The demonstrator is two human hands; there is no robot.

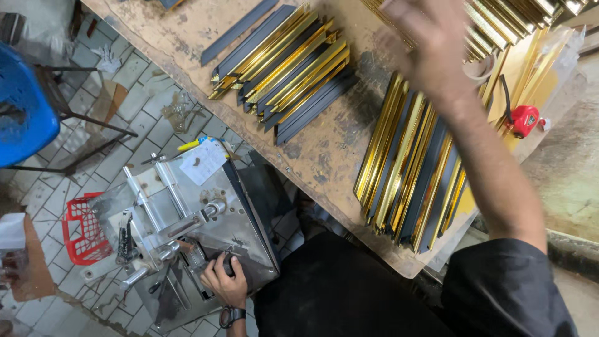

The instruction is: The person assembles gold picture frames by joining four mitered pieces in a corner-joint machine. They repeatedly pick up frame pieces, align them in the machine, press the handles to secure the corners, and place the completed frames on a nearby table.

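Observation:
My left hand [226, 284] is low in the view, closed around a black knob [228, 267] on the front of a steel bench machine [187, 218] with shiny rods. My right hand [427, 43] is raised and blurred over the worn wooden workbench [324, 150]. Its fingers are spread and I see nothing in it. It hovers between two piles of gold-and-black frame moulding strips, one pile [287, 68] to its left and one [409, 168] below it. A third stack of gold strips [499, 25] lies just beyond the hand.
A red tape measure [523, 120] sits at the bench's right end beside yellow sheets. On the tiled floor stand a blue chair [22, 106] and a red basket [78, 231]. A white paper [203, 161] lies on the machine's top.

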